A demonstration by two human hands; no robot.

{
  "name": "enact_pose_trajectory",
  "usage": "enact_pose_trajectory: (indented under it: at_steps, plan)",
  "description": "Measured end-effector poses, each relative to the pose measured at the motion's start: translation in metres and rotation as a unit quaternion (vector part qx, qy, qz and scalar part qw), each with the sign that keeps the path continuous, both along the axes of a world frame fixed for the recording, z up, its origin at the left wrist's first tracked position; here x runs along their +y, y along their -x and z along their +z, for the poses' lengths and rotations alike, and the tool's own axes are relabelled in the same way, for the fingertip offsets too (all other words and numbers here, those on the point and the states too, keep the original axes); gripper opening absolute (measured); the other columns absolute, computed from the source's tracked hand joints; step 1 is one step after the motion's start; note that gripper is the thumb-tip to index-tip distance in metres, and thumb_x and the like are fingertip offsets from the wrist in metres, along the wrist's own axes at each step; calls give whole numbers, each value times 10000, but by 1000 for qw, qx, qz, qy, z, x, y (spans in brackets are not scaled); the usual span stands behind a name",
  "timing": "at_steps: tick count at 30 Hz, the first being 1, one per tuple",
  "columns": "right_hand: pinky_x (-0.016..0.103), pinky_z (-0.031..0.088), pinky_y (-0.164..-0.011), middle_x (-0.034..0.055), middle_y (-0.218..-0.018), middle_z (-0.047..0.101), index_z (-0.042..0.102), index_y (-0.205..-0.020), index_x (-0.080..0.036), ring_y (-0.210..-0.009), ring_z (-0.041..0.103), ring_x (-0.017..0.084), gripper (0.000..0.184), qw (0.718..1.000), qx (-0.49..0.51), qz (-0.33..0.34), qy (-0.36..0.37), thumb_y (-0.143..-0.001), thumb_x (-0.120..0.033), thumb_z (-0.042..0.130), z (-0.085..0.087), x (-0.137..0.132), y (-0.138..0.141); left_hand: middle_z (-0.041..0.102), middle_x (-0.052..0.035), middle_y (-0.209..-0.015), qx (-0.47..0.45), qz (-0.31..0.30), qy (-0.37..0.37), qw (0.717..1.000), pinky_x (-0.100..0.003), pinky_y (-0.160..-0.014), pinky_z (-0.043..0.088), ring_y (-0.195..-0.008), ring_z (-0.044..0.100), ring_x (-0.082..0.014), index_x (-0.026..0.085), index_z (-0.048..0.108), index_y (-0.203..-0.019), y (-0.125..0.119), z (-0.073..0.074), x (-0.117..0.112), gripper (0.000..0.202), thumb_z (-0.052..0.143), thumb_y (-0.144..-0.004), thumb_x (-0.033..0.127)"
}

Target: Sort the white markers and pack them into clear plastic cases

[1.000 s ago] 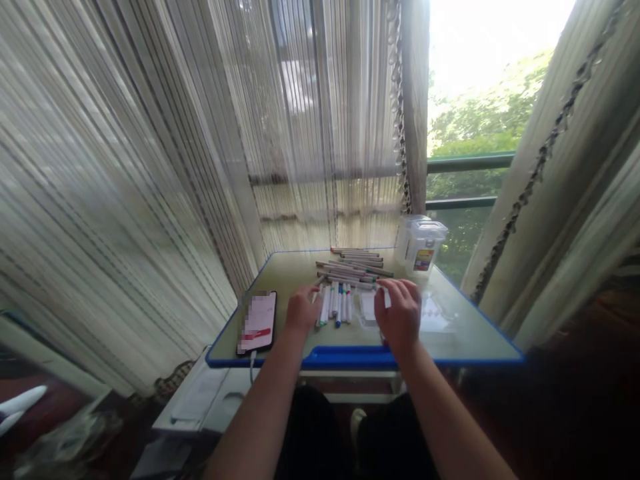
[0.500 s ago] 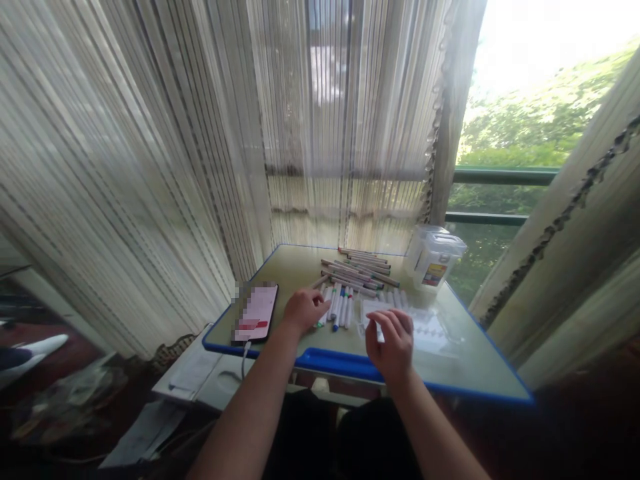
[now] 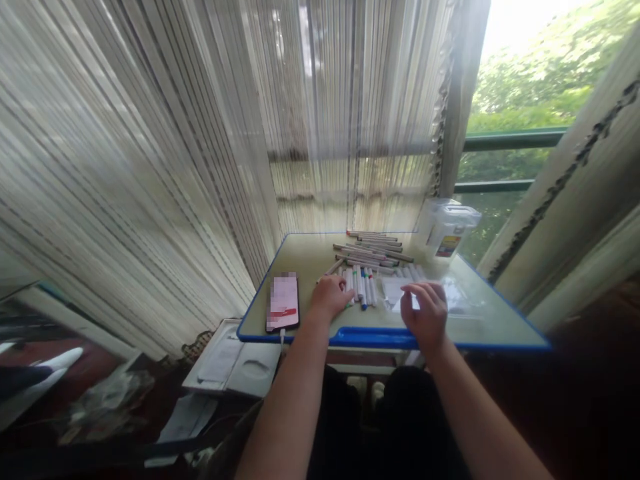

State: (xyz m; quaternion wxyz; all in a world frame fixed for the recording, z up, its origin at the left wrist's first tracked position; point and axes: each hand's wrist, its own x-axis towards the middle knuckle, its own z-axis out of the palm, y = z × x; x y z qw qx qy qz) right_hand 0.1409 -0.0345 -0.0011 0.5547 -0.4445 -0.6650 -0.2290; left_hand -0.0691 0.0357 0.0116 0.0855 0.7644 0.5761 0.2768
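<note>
My left hand rests at the left end of a row of white markers, its fingers loosely bent and the thumb apart, touching the nearest ones. A green marker end shows just under that thumb. Blue, red and green ends can be seen along the row. Over the near side of a clear plastic tray, my right hand hovers with curved fingers and thumb apart. Nothing is visible in it. Several more markers lie in the tray's far left part, partly hidden by glare.
Grey-barrelled markers lie in a loose pile behind the row. A clear lidded box stands at the table's back right. On the left lies a phone with a cable. The table has a blue rim; curtains hang behind it.
The camera view has shifted, so everything sits farther right and higher. Both hands keep nearly the same places on the table; the right hand's fingers have drawn slightly closer to the thumb.
</note>
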Motion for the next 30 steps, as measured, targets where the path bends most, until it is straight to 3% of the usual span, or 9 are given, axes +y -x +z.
enact_pose_trajectory:
  at_steps: [9,20,24,30]
  plan:
    - [366,446,-796,41,-752,640,605,-791,-220,-777,554,205,125,996,4,-87,5,-761,-138,516,-3,5,-1,696,-106,-898,7,22,-6,1000,-306,-751,464,-874,623,-222,169,711,-853,-2,-1,1,219,513,-774,221]
    - [326,439,-776,28,-724,644,589,-773,-211,-761,519,192,146,997,-39,-65,-30,-764,-90,507,0,5,6,685,-105,-923,21,8,-12,1000,-300,-780,444,-869,606,-207,155,715,-883,-3,-3,7,236,583,-770,314]
    - [332,411,-796,22,-724,646,589,-753,-216,-786,529,197,128,995,-24,-86,-35,-766,-109,518,0,5,5,689,-82,-900,14,24,-6,1000,-267,-769,435,-848,609,-177,166,719,-878,-3,-4,6,210,559,-777,256]
    - [328,373,-806,19,-738,661,598,-743,-210,-812,531,199,117,994,-19,-103,-20,-765,-114,534,0,10,4,674,-92,-905,38,42,-19,998,-275,-759,438,-855,609,-199,163,717,-866,-5,1,5,264,599,-748,368]
